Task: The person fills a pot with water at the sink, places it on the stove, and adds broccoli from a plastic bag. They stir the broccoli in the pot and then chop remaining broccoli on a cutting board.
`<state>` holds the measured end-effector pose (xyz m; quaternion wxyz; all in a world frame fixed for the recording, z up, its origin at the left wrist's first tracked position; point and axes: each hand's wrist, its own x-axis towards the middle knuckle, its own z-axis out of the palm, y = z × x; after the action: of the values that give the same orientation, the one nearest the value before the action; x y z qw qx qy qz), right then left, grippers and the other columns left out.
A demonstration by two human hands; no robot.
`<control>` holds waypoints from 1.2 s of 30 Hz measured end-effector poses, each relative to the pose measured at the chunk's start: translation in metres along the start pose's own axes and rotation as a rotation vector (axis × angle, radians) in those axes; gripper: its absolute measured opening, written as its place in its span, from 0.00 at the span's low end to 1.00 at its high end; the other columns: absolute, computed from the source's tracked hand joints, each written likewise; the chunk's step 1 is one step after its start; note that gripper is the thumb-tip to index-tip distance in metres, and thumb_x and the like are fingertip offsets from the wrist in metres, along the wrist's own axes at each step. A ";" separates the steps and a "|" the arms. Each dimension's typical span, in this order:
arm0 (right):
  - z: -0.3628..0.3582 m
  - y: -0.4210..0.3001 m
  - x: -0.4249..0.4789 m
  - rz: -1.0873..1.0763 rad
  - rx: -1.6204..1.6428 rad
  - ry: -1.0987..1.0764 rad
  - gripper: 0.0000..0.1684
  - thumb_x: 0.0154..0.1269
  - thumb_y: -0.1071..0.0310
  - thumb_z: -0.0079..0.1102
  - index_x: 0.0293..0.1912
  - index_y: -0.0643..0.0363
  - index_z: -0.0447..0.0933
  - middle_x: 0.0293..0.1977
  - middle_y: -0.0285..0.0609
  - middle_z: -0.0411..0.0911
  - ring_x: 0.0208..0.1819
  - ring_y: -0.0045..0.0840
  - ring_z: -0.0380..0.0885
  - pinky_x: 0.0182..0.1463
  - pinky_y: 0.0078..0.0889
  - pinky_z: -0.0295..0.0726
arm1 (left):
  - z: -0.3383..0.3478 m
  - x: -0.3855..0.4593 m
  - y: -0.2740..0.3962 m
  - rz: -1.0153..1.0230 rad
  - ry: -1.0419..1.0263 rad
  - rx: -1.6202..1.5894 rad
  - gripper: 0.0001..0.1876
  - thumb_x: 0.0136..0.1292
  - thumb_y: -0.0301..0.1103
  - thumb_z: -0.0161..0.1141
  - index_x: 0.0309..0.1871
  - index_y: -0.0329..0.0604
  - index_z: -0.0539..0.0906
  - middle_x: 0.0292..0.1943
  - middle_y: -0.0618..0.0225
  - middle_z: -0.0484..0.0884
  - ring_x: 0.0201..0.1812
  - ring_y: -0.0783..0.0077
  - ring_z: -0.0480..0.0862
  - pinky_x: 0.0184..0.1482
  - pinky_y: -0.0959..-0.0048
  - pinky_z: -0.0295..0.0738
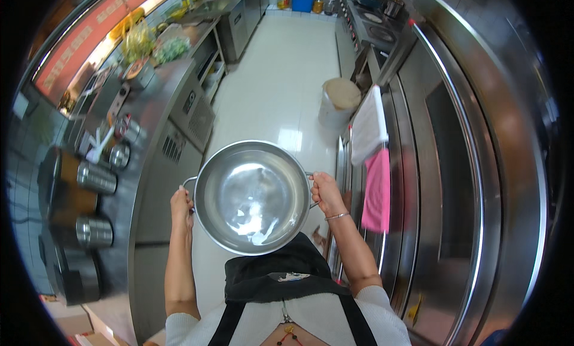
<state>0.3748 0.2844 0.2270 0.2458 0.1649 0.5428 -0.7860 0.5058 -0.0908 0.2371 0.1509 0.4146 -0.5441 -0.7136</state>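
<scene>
A wide stainless steel pan (253, 198) with two loop handles is held out level in front of my black apron (278, 278). My left hand (181, 206) grips the loop handle on the pan's left side. On the opposite side, the fingers of my right hand (326, 191) are closed around the other loop handle. Light glares off the pan's shiny inside, which may hold some clear liquid; the reflections keep me from telling. The near rim reaches the apron's front.
Left runs a steel counter (154, 104) with steel canisters (96, 178) and rice cookers (69, 274). To the right, a white towel (370, 126) and a pink towel (377, 191) hang from an oven's rail. A white bin (338, 101) stands ahead on the tiled floor (287, 68), before the stove (372, 28).
</scene>
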 end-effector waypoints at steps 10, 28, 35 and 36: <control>0.026 -0.183 0.265 -0.005 0.041 0.084 0.11 0.73 0.63 0.49 0.37 0.60 0.70 0.17 0.26 0.58 0.13 0.10 0.52 0.14 0.16 0.50 | 0.239 0.239 0.105 0.004 -0.100 0.016 0.15 0.73 0.42 0.47 0.29 0.46 0.71 0.17 0.81 0.58 0.15 0.85 0.55 0.18 0.81 0.50; -0.048 -0.470 0.646 -0.203 0.335 0.384 0.11 0.74 0.63 0.47 0.37 0.60 0.69 0.20 0.27 0.60 0.13 0.09 0.54 0.13 0.15 0.50 | 0.780 0.601 0.231 0.024 -0.545 0.230 0.13 0.71 0.41 0.46 0.31 0.46 0.71 0.17 0.79 0.62 0.16 0.82 0.62 0.19 0.80 0.55; -0.104 -0.578 0.763 -0.254 0.357 0.460 0.11 0.74 0.63 0.47 0.37 0.60 0.69 0.18 0.26 0.58 0.13 0.08 0.53 0.13 0.15 0.50 | 0.978 0.666 0.263 0.001 -0.617 0.312 0.13 0.71 0.41 0.46 0.31 0.47 0.71 0.17 0.79 0.61 0.16 0.82 0.61 0.19 0.79 0.53; -0.112 -0.592 0.776 -0.252 0.381 0.479 0.11 0.74 0.63 0.47 0.37 0.59 0.69 0.18 0.25 0.58 0.14 0.08 0.53 0.13 0.14 0.50 | 1.005 0.674 0.267 -0.005 -0.634 0.330 0.13 0.71 0.42 0.46 0.31 0.47 0.71 0.17 0.79 0.61 0.16 0.82 0.61 0.19 0.79 0.53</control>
<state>-0.6005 0.3995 0.2359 -0.0231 0.3197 0.4447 -0.8363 -0.7285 0.0184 0.2543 -0.0962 0.1925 -0.6708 -0.7098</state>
